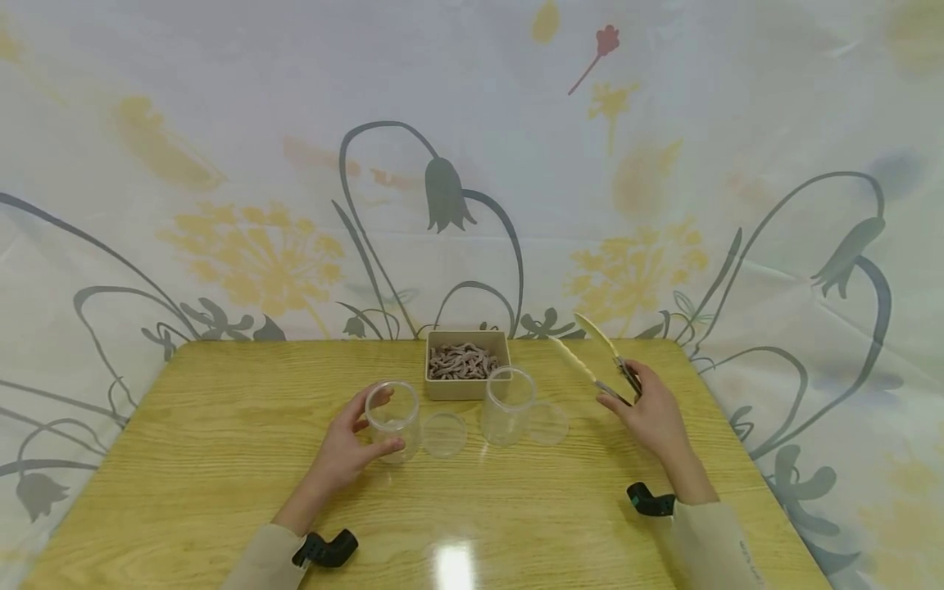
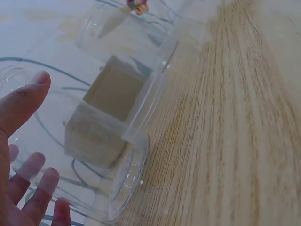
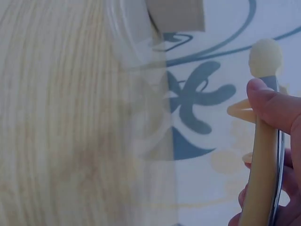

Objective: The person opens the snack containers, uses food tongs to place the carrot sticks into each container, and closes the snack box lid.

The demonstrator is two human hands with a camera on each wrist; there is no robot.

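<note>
My left hand [image 1: 342, 449] holds a clear plastic jar [image 1: 397, 424] standing upright on the table, thumb on its near side and fingers round its far side. In the left wrist view the fingertips [image 2: 49, 181] show at the clear wall. My right hand [image 1: 658, 415] grips tongs [image 1: 575, 360] with pale cream tips and metal arms, raised above the right part of the table. Their arms stand spread with nothing between the tips. A second clear jar [image 1: 505, 428] stands between the hands. Behind it, a beige box [image 1: 457, 392] holds many thin grey-brown strips [image 1: 463, 361].
Two clear round lids lie flat: one lid [image 1: 445, 437] between the jars, the other lid [image 1: 549, 425] right of the second jar. The wooden table [image 1: 221, 459] ends at a flower-printed cloth backdrop [image 1: 280, 164]. Black devices [image 1: 332, 549] sit at both wrists.
</note>
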